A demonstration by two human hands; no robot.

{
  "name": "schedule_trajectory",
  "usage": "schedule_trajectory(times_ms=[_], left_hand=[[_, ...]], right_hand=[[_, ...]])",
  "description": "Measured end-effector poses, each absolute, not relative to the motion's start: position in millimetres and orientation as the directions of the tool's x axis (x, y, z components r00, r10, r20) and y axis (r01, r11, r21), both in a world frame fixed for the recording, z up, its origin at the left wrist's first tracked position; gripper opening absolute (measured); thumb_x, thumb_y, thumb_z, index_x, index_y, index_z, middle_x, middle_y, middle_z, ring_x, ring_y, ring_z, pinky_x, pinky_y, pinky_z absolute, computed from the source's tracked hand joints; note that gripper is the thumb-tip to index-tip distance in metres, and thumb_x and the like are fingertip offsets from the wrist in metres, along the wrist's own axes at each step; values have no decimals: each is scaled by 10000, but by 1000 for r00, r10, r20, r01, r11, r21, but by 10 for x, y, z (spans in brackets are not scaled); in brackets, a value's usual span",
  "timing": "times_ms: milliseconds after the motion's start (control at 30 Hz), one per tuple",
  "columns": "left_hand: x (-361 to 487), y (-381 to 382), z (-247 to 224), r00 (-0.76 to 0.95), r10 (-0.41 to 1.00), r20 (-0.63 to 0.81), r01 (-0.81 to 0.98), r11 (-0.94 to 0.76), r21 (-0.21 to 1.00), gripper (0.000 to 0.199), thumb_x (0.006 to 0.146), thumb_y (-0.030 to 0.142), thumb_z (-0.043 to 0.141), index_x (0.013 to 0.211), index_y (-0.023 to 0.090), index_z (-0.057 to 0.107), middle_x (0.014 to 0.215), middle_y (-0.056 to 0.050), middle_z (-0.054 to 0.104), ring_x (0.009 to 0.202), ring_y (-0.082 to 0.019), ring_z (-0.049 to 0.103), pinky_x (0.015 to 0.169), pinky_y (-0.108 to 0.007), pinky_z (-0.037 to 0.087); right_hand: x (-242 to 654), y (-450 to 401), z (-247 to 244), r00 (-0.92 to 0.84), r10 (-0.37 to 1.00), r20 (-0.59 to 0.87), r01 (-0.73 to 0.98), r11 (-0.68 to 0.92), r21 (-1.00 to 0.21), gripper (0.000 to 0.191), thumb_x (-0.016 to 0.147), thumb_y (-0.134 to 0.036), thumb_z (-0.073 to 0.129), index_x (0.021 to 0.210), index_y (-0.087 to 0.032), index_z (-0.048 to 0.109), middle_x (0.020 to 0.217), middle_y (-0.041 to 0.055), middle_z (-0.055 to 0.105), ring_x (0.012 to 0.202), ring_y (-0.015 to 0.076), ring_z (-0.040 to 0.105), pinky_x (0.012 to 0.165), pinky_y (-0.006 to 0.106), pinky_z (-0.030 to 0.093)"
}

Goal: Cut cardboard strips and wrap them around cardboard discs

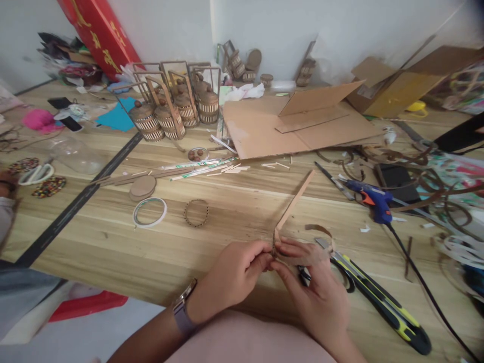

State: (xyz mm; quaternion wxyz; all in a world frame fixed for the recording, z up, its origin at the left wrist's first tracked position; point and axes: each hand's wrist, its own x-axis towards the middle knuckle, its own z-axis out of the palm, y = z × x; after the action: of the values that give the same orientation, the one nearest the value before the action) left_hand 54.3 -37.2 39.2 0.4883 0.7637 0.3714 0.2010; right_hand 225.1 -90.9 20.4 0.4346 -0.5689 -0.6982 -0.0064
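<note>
Near the table's front edge, my left hand (pixel 238 269) and my right hand (pixel 313 282) meet fingertip to fingertip. Both pinch the lower end of a thin brown strip (pixel 297 199), whose long free part slants up and to the right from a bend just above my fingers. My fingers hide the pinched end. Under and beside my right hand lie black scissor-like loops (pixel 350 280), mostly covered, and a yellow-and-black utility knife (pixel 381 302) with its blade out. A curled brown strip (pixel 321 229) rests just beyond that hand.
A blue glue gun (pixel 378 201) with a trailing cord lies right. Left are a tape roll (pixel 165 212), a beaded ring (pixel 206 214) and cardboard discs (pixel 142 187). Several small handled baskets (pixel 208 107) stand behind, beside flattened cardboard (pixel 257 131). Another person's arm (pixel 5 212) shows far left.
</note>
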Motion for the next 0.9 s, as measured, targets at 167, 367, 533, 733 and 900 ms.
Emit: schedule_trajectory(times_ms=[167,367,533,733,900], left_hand=[[567,-380,403,653,757,31,318,-311,895,233,1005,238,448,873,186,633,787,-11,679,722,-139,605,662,-213,397],[608,-404,452,677,736,28,360,-363,859,184,993,224,488,916,180,650,859,-42,709,794,-174,634,728,-238,433],[619,-431,474,677,735,40,371,-388,844,178,983,208,494,880,162,633,866,-61,696,809,-183,628,759,-255,450],[602,-440,456,684,720,121,267,-401,876,164,990,186,471,957,166,630,974,-67,698,915,-174,631,844,-245,462],[574,-424,451,702,696,150,237,-427,873,162,984,158,462,950,157,620,977,-77,700,923,-178,630,849,-248,463]], right_hand=[[2260,-908,212,35,787,616,757,382,-530,107,881,-265,663,988,-250,663,921,37,755,877,205,720,756,352,570],[2255,-914,224,51,804,593,722,380,-578,71,889,-196,637,910,-257,669,885,26,757,866,193,722,761,349,578],[2257,-921,205,19,732,682,771,423,-475,113,878,-167,636,943,-260,635,892,0,766,858,178,728,856,363,532],[2251,-941,193,142,816,560,680,331,-654,94,916,-195,581,914,-253,655,896,29,760,857,186,722,788,327,569],[2252,-934,228,237,846,478,577,274,-769,102,902,-215,599,844,-240,678,874,31,768,818,177,729,763,276,580]])
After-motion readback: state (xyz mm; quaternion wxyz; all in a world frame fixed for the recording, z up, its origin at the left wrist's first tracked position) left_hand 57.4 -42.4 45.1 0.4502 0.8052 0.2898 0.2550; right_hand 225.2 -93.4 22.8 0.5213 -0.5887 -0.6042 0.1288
